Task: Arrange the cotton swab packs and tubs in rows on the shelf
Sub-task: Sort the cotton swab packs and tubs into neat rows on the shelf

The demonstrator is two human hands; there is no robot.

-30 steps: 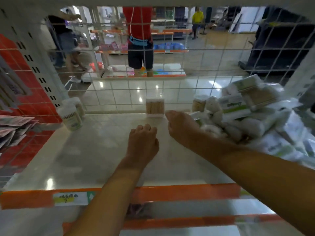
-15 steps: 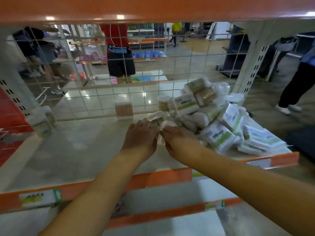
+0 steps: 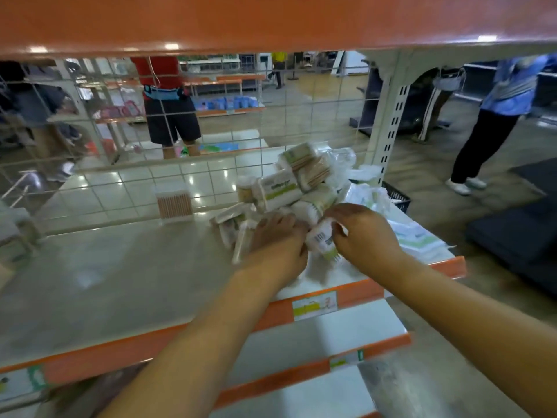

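Observation:
A heap of cotton swab packs [image 3: 283,191] in clear wrap with green labels lies at the right end of the shelf [image 3: 105,282]. Both hands are at the heap's front edge. My right hand [image 3: 364,236] pinches a small white pack [image 3: 322,239] with a barcode. My left hand [image 3: 277,245] lies over flat packs [image 3: 232,224] next to it, fingers curled on them; what it holds is hidden. A clear tub of swabs [image 3: 174,203] stands alone at the back by the wire grid. Blurred tubs [image 3: 18,233] stand at the far left.
A wire grid [image 3: 211,140] closes the shelf's back. An orange shelf [image 3: 271,19] hangs overhead, and two orange-edged shelves [image 3: 301,375] lie below. A white upright post [image 3: 388,128] stands at the right end. People stand in the aisles behind and to the right.
The view has swung right and the heap now sits centre. Both hands moved from the bare shelf into the heap's front, and my right hand has taken hold of a small pack.

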